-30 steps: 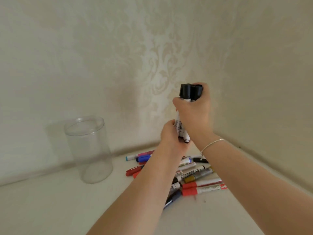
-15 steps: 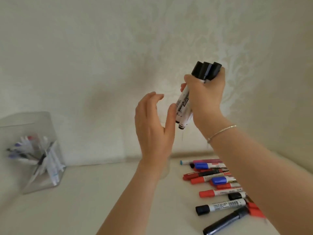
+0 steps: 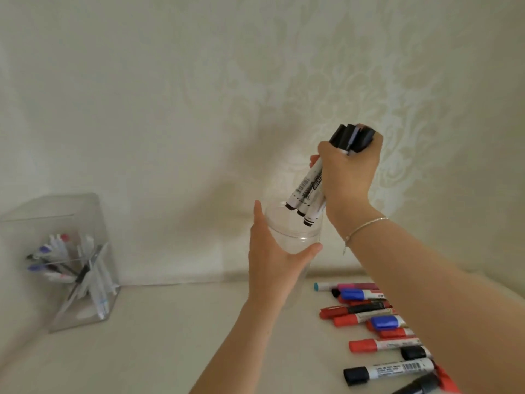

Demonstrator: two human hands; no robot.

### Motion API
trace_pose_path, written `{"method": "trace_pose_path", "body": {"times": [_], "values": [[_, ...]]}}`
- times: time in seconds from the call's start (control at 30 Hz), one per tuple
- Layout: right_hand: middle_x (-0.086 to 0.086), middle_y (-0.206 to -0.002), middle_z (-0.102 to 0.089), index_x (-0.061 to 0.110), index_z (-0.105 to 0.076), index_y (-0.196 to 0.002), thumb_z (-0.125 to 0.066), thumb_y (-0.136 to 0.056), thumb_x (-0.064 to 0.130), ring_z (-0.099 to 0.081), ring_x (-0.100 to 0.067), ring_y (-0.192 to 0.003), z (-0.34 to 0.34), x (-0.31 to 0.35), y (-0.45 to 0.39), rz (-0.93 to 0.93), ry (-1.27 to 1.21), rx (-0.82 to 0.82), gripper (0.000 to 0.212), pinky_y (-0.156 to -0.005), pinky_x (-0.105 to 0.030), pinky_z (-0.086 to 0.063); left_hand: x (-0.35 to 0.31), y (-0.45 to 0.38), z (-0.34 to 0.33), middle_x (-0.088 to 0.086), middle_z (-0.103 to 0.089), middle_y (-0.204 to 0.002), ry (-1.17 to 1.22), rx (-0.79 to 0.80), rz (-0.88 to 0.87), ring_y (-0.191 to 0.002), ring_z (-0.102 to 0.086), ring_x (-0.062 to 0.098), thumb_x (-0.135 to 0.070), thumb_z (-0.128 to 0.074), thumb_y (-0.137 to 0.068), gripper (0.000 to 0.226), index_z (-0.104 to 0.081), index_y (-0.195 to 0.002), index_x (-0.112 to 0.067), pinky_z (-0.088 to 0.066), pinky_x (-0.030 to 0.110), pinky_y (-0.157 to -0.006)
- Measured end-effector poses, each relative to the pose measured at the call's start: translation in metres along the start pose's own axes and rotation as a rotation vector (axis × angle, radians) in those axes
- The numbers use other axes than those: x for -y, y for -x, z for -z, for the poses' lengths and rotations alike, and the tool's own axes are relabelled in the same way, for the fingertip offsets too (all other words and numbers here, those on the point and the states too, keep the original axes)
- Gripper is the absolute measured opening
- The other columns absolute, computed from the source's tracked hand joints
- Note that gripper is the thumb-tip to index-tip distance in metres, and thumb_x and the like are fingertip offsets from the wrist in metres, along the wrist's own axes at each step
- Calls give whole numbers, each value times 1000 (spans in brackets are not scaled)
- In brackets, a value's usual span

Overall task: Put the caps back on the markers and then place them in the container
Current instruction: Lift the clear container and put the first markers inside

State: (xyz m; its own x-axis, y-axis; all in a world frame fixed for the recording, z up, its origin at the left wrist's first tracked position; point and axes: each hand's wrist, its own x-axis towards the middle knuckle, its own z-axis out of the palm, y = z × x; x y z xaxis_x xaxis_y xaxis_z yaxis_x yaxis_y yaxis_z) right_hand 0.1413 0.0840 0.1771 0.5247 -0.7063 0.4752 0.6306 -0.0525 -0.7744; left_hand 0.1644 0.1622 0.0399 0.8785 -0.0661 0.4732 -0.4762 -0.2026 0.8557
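My right hand [image 3: 350, 174] grips a bundle of three white markers with black caps [image 3: 308, 191], caps up, their lower ends dipping into the mouth of a clear round container [image 3: 295, 237]. My left hand [image 3: 272, 260] is wrapped around the side of that container, thumb across its front. A pile of capped red, blue, black and pink markers [image 3: 377, 322] lies on the white table at the right, below my right forearm.
A clear square box [image 3: 93, 223] with several pens inside stands at the left against the wall. The patterned wall [image 3: 199, 109] runs close behind the white table [image 3: 156, 336].
My left hand, open in the air half a second ago, now holds the round container. My right hand has lowered the marker bundle into its mouth. The view has swung left.
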Motion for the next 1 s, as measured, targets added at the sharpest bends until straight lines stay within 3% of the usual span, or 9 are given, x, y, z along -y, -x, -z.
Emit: {"method": "trace_pose_path", "body": {"times": [0.2,0.33,0.4,0.5,0.57,0.67,0.77,0.9,1.0], "values": [[-2,-89,-53,20,-43,-116,-56,-78,-3,-64,-27,-67,36,14,-2,132,78,47,47,-68,-38,-58,-39,4,-16,-42,-19,-129,-13,164,-291,-122,-21,-23,-48,-89,-56,125,0,-144,-53,-28,13,-100],[-2,-89,-54,28,-49,-101,-61,-73,-5,-63,-41,-80,72,22,4,220,197,176,45,-69,-48,-56,-60,9,-30,-30,-25,-131,-77,133,-488,-134,-31,1,-46,-86,-62,107,-14,-141,-43,-38,32,-108],[4,-84,-55,23,-52,-98,-65,-72,-9,-64,-32,-80,88,25,4,232,216,231,43,-70,-40,-57,-66,10,-40,-40,-23,-125,-48,110,-515,-133,-33,3,-43,-86,-62,102,-18,-138,-43,-41,34,-107],[9,-81,-55,16,-54,-96,-68,-71,-11,-57,-2,-69,106,26,3,232,250,272,39,-62,-15,-51,-72,11,-54,-50,-13,-125,-13,103,-533,-132,-37,3,-43,-86,-62,101,-19,-137,-44,-43,35,-105],[8,-77,-56,17,-55,-89,-69,-71,-8,-55,0,-66,118,25,3,228,300,309,34,-61,-14,-48,-76,13,-65,-43,-23,-125,-2,112,-531,-131,-41,6,-41,-87,-61,101,-21,-137,-43,-45,38,-103],[4,-68,-56,20,-53,-80,-69,-71,-3,-58,-8,-65,133,24,-1,206,408,341,30,-63,-25,-50,-80,17,-77,-26,-30,-130,-16,117,-496,-130,-41,4,-39,-88,-60,102,-24,-140,-38,-44,35,-104],[-9,-84,-62,26,-51,-102,-66,-72,-4,-68,-25,-82,145,25,-3,183,421,351,45,-74,-44,-57,-86,22,-84,-16,-34,-139,-18,140,-451,-128,-40,1,-40,-85,-61,100,-26,-141,-34,-41,26,-104],[-4,-78,-53,37,-34,-133,-64,-74,-4,-61,-14,-68,154,29,-7,249,489,296,77,-68,-39,-56,-94,27,-88,-11,-39,-139,-36,212,-425,-118,-39,-6,-39,-84,-62,90,-32,-135,-36,-32,5,-89],[-10,-74,-48,41,-26,-141,-63,-75,-4,-55,-25,-64,156,29,-9,273,514,269,88,-66,-41,-54,-97,28,-89,-12,-41,-135,-41,245,-398,-107,-38,-15,-39,-82,-62,84,-33,-131,-38,-31,-3,-78]]}}
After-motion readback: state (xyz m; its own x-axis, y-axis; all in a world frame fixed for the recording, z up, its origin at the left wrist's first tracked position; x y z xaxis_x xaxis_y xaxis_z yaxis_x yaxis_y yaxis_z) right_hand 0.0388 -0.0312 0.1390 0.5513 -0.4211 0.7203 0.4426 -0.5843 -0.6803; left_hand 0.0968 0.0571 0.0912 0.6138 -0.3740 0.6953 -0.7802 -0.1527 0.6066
